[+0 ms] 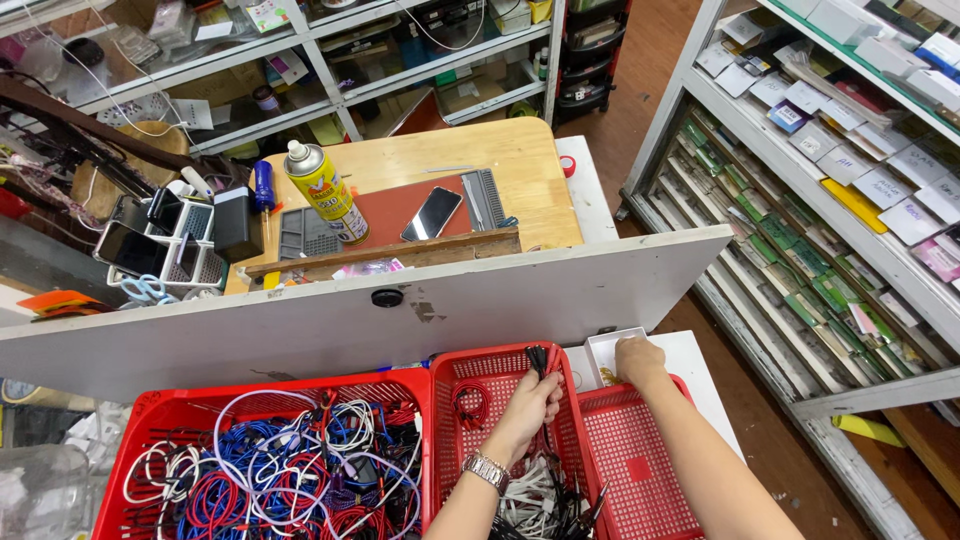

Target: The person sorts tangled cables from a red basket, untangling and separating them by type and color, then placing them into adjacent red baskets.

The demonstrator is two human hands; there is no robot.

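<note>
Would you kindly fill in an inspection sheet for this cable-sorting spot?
Surface: white counter bearing red baskets.
Job's things: left hand pinches black cable ends over the middle basket; right hand reaches into a small white box.
Clutter: spray can, phone on the wooden desk.
Hands: both bare, wristwatch on left.
Cables: tangled blue, red, white in left basket.
Surroundings: stocked shelves.
</note>
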